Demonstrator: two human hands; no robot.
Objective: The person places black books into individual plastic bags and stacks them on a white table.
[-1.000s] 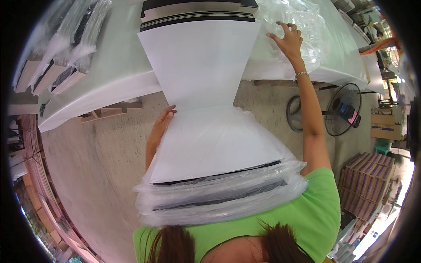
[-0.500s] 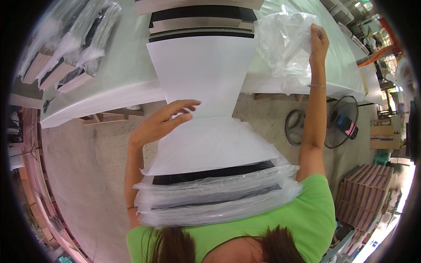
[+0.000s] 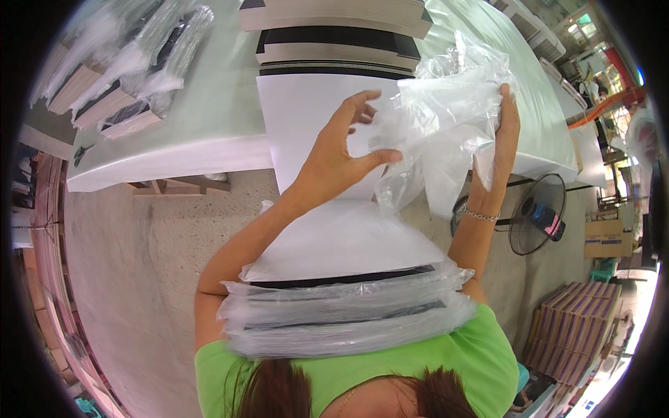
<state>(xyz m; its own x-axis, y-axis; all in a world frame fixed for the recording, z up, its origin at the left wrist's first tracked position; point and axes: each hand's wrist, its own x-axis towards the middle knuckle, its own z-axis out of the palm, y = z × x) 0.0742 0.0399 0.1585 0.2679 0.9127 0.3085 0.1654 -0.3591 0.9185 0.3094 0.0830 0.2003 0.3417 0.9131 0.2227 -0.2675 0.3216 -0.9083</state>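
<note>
As a person in a bright green shirt works at a covered table, both bare hands meet over a crumpled bundle of clear plastic raised in front of the table's near edge, to the right of centre. The right hand, a chain bracelet at its wrist, grasps the bundle along its right side, some of its fingers hidden behind the film. The left hand is loosely spread, its fingers curved over a smooth white panel and its thumb tip at the bundle's left edge; whether that thumb presses on the film cannot be told. Behind the panel, a stack of black and cream boards rises toward the far side of the table. Closer to the body, below the hands, a white surface sheathed in plastic lies above layered film-wrapped packs that sit against the shirt. On the table's left, several plastic-wrapped bundles lie side by side at a slant, with a pair of dark scissors near the corner. On the right, beyond the forearm, a round fan stands over the concrete floor, near a cardboard box and a large striped carton.
</note>
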